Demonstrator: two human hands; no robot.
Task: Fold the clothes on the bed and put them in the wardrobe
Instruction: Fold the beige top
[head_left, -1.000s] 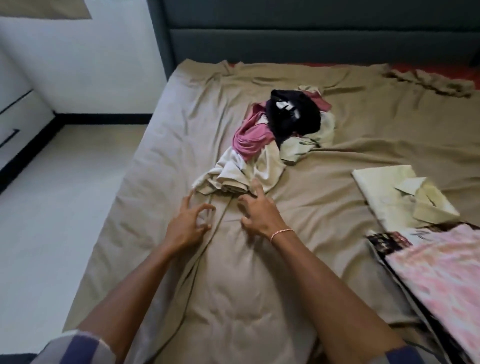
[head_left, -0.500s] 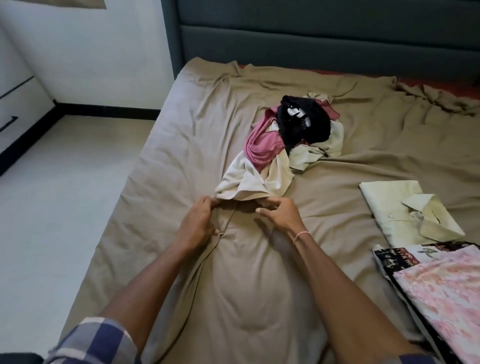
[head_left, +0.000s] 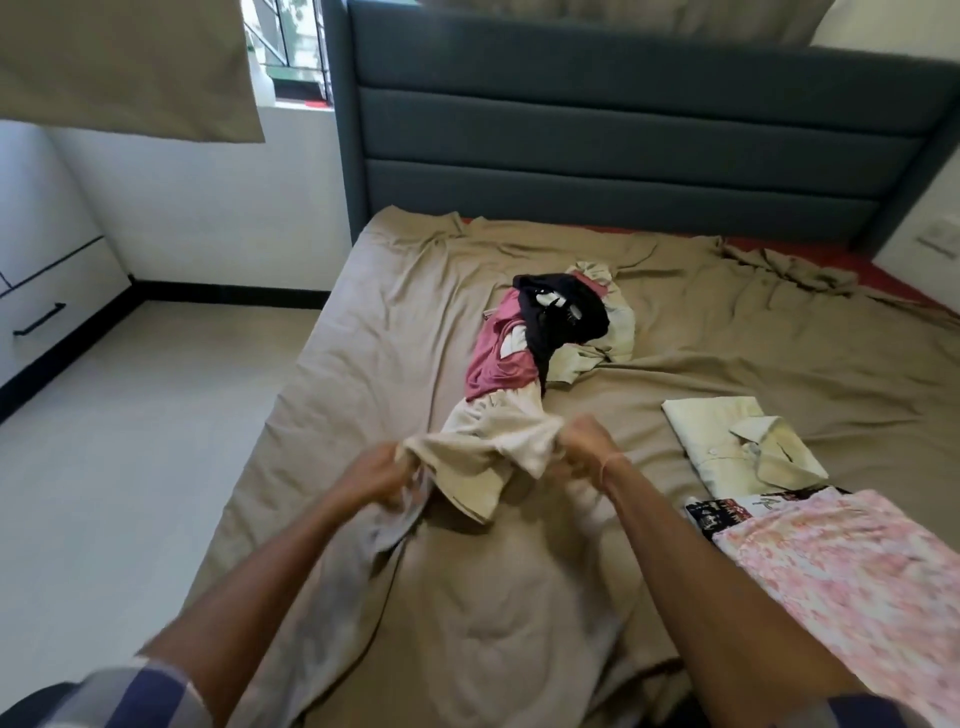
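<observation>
With both hands, left hand and right hand, gripping the cream shirt's near edge at the pile mid-bed, it's the pick-up step; next, pull it free and spread flat.

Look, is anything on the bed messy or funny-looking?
Yes. The tan bedsheet is off the far right corner, baring the red mattress, and lies bunched there. In the middle, a pink garment, a black garment and a cream garment are tangled in a heap; the left hand and right hand grip the cream one.
</observation>
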